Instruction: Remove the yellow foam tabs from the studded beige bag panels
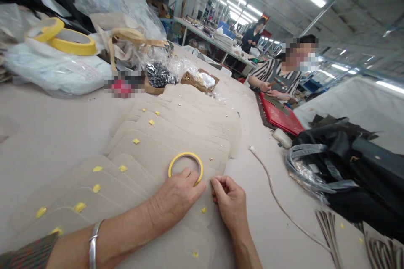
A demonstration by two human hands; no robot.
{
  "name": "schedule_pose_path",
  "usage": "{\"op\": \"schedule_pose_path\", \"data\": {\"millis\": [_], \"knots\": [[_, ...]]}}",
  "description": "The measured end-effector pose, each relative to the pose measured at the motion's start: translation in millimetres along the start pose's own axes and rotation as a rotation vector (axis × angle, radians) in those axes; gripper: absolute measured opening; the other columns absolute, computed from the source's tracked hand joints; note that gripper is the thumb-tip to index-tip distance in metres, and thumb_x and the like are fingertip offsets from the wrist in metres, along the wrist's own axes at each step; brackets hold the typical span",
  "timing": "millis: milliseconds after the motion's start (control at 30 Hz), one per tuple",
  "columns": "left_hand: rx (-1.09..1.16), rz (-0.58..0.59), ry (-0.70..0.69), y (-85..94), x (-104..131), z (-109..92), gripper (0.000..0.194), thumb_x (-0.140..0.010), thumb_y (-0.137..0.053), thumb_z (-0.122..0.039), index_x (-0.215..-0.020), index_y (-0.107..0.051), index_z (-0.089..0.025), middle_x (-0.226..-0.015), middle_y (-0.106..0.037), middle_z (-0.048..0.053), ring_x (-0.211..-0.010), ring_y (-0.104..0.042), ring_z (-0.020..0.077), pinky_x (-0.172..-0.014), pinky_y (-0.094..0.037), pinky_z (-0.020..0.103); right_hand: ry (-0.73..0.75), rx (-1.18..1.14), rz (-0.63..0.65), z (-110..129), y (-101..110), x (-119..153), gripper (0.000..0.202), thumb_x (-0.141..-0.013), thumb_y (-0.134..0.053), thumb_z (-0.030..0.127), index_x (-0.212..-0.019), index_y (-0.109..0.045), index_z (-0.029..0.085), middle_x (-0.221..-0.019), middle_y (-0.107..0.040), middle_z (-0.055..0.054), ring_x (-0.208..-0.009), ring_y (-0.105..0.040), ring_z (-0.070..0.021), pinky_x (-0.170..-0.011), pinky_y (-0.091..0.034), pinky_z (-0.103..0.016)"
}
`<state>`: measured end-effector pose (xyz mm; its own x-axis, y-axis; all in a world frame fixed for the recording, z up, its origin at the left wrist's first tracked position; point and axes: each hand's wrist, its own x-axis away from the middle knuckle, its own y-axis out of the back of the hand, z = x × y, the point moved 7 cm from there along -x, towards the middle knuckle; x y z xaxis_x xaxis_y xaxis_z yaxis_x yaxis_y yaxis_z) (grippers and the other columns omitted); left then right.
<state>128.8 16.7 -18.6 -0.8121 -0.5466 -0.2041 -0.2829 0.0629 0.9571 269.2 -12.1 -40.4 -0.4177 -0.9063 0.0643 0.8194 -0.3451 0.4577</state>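
Observation:
My left hand (179, 193) is closed on a thin roll of yellow tape (186, 154), which it holds upright over overlapping beige pieces (176, 134). Close to its right, my right hand (229, 197) has thumb and forefinger pinched together; anything between them is too small to name. Small yellow tape bits (135, 141) dot the left part of the beige pieces, and another bit (203, 210) lies just below my hands. Tiny metal studs (211, 159) show along the right side of the pieces.
At the back left are wide yellow tape rolls (72, 42) on plastic bags, and small open boxes (200, 80). A thin cord (271, 185) lies right of my hands, beside a black bag (347, 168). Across the table, a person (280, 71) works at a red board (280, 114).

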Motion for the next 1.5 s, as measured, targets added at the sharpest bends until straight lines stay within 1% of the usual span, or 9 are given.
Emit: {"op": "schedule_pose_path", "data": {"millis": [133,267,367,533,800,1000,1200,1367,1500], "knots": [[-0.003,0.030,0.032,-0.8,0.3,1.7,0.008,-0.089,-0.050,-0.011,-0.086,-0.052,-0.018,-0.086,-0.055,0.006,-0.080,-0.051,0.0238,-0.062,-0.046,0.033,0.185,0.208,-0.063,15.7,0.6,-1.2,0.022,-0.084,-0.058,0.038,-0.080,-0.068,0.018,-0.067,-0.067,-0.002,-0.060,-0.061,-0.0146,-0.059,-0.047,-0.024],[-0.007,0.046,0.043,-1.4,0.9,4.1,0.011,-0.090,-0.047,-0.009,-0.087,-0.052,-0.018,-0.088,-0.056,0.007,-0.082,-0.051,0.0244,-0.066,-0.047,0.035,0.105,0.192,-0.119,7.0,8.7,1.0,0.030,-0.082,-0.062,0.040,-0.101,-0.061,0.017,-0.056,-0.063,0.003,-0.049,-0.058,-0.0144,-0.049,-0.045,-0.023],[-0.006,0.044,0.048,-3.3,1.8,5.1,0.012,-0.090,-0.046,-0.009,-0.087,-0.052,-0.018,-0.087,-0.056,0.006,-0.082,-0.051,0.0242,-0.066,-0.047,0.035,0.061,0.102,-0.084,-3.7,10.0,6.5,0.025,-0.085,-0.058,0.042,-0.089,-0.063,0.018,-0.057,-0.063,0.002,-0.049,-0.059,-0.0140,-0.047,-0.047,-0.022],[0.018,0.012,0.035,-1.5,1.5,8.0,0.012,-0.090,-0.046,-0.008,-0.089,-0.053,-0.018,-0.089,-0.056,0.006,-0.081,-0.051,0.0229,-0.066,-0.048,0.034,0.261,0.246,-0.127,7.1,6.0,13.8,0.023,-0.087,-0.055,0.035,-0.086,-0.071,0.019,-0.076,-0.072,-0.004,-0.063,-0.064,-0.0153,-0.061,-0.049,-0.024],[-0.077,-0.081,0.151,30.4,-8.9,50.8,0.010,-0.091,-0.048,-0.011,-0.095,-0.056,-0.016,-0.095,-0.061,0.007,-0.092,-0.052,0.0250,-0.077,-0.049,0.037,0.346,0.370,-0.144,26.5,-5.0,3.1,0.021,-0.089,-0.051,0.028,-0.081,-0.068,0.019,-0.070,-0.068,-0.001,-0.064,-0.062,-0.0146,-0.064,-0.044,-0.023],[-0.099,-0.038,0.174,31.9,-9.9,48.9,0.012,-0.091,-0.047,-0.010,-0.094,-0.057,-0.016,-0.093,-0.062,0.007,-0.092,-0.054,0.0251,-0.076,-0.051,0.037,0.434,0.423,0.016,39.3,-11.0,15.0,0.019,-0.088,-0.050,0.019,-0.084,-0.069,0.020,-0.077,-0.068,-0.003,-0.073,-0.063,-0.0154,-0.069,-0.044,-0.024],[-0.072,-0.063,0.146,36.2,-7.6,46.9,0.012,-0.089,-0.050,-0.008,-0.094,-0.058,-0.016,-0.092,-0.064,0.006,-0.090,-0.057,0.0249,-0.073,-0.052,0.036,0.237,0.358,0.362,32.3,-15.6,32.5,0.012,-0.082,-0.062,0.019,-0.080,-0.074,0.023,-0.070,-0.069,0.002,-0.064,-0.062,-0.0132,-0.061,-0.045,-0.022],[0.172,-0.200,-0.045,41.4,2.5,33.7,0.027,-0.095,-0.044,-0.013,-0.120,-0.051,-0.020,-0.095,-0.067,0.003,-0.086,-0.063,0.0178,-0.075,-0.052,0.029,0.318,0.080,0.029,43.7,4.4,28.2,0.016,-0.087,-0.058,0.025,-0.094,-0.071,0.019,-0.082,-0.071,-0.003,-0.070,-0.064,-0.0141,-0.064,-0.050,-0.023],[0.319,-0.267,-0.165,48.2,10.3,17.8,0.046,-0.098,-0.040,-0.019,-0.143,-0.027,-0.022,-0.115,-0.066,0.006,-0.098,-0.065,0.0154,-0.083,-0.053,0.027,0.531,0.059,-0.024,65.0,2.1,34.8,0.022,-0.088,-0.055,0.018,-0.107,-0.066,0.019,-0.093,-0.070,-0.005,-0.081,-0.065,-0.0154,-0.071,-0.052,-0.026]]}}
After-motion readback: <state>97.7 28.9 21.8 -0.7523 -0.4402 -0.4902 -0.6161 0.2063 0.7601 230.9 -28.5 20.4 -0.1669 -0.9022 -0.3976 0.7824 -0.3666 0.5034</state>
